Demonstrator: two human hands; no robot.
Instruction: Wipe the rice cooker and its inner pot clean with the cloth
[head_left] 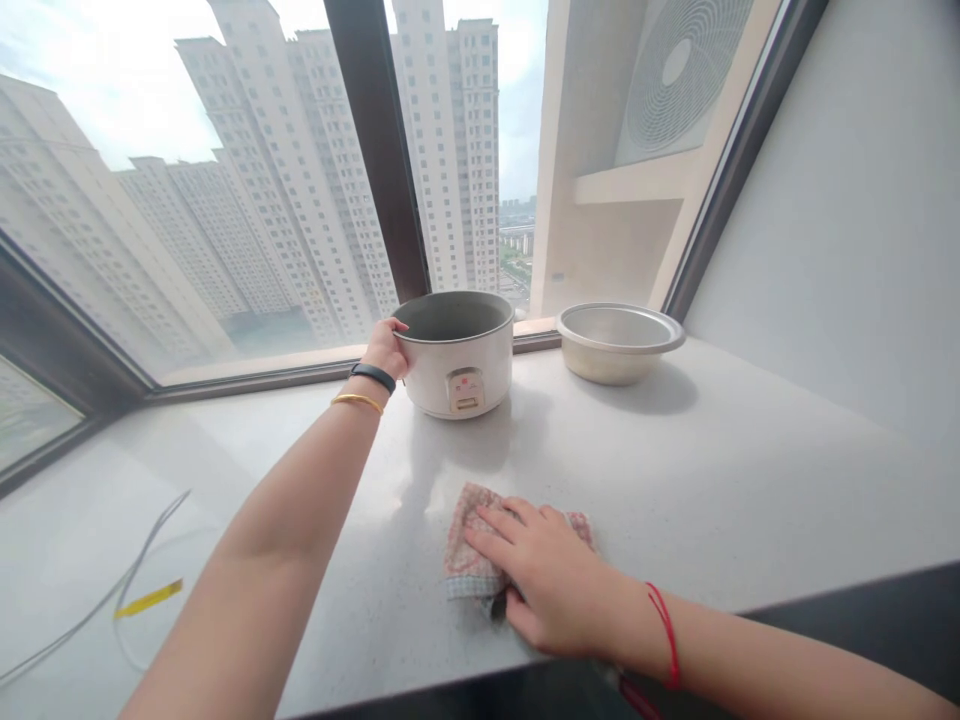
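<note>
My left hand (387, 348) grips the left rim of a white rice cooker body (442, 375), thumb side over the edge. The cooker stands upright and lidless on the white windowsill (645, 480), its small control panel facing me. My right hand (544, 570) presses a folded pink checked cloth (469, 530) on the sill near the front edge, fingers spread over it. Right of the cooker, apart from it, sits a metal inner pot (607, 360) with a wide rim.
A thin grey cable (139, 555) with a yellow tag (150, 598) lies at the left on the sill. Dark window frames (375, 130) rise behind the cooker, and a white wall (840, 240) bounds the right side. The sill's front edge runs below my right hand.
</note>
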